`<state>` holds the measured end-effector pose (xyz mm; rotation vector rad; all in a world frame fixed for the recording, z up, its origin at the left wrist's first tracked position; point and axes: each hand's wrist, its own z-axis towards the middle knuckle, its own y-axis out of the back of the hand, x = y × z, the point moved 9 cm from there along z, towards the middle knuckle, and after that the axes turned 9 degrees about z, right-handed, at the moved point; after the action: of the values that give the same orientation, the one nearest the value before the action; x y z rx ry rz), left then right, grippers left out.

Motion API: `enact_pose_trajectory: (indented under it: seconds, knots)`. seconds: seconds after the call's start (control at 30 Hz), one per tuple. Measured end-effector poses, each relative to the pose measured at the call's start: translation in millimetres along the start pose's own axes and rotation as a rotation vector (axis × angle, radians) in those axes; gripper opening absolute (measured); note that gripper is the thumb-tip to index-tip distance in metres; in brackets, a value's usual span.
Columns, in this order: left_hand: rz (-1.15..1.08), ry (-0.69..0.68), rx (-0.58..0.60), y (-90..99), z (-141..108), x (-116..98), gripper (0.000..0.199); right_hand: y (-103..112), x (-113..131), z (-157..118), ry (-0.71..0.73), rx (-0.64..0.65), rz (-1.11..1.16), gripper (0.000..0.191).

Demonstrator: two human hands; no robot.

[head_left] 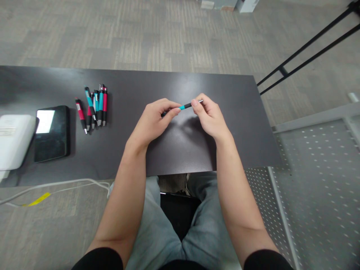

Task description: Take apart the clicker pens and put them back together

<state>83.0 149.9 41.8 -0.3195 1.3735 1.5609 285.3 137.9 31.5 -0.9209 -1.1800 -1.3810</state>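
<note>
A blue and black pen (185, 106) is held level above the dark table, with both hands on it. My left hand (157, 118) is closed around its blue barrel, and the fingers hide most of that end. Thumb and fingers of my right hand (209, 115) pinch the black grip near the silver tip, which pokes out to the right. To the left, a loose cluster of blue and red pens (97, 107) lies on the table, some across others. One red pen (81, 115) lies at the cluster's left side.
On the dark table (126, 157), a black device with a glossy top (52, 133) lies beside a white box (15, 142) at the left. A white cable (64, 183) with a yellow tag runs along the front edge. Black rails (284, 71) and a perforated metal panel (323, 161) stand right.
</note>
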Motion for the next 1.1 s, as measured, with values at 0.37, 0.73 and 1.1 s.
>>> enact_pose_trajectory:
  seconds: [0.37, 0.73, 1.1]
  knots:
    - [-0.051, -0.026, 0.092, -9.8, 0, -4, 0.042, -5, -3, 2, 0.011, 0.032, 0.038, 0.081]
    - [0.007, -0.046, -0.019, -6.0, 1, -7, 0.038, -1, -5, 4, 0.009, -0.030, 0.015, 0.082]
    - [-0.029, 0.003, 0.042, -5.0, 0, -4, 0.041, 13, -4, -2, -0.029, -0.049, -0.001, 0.067]
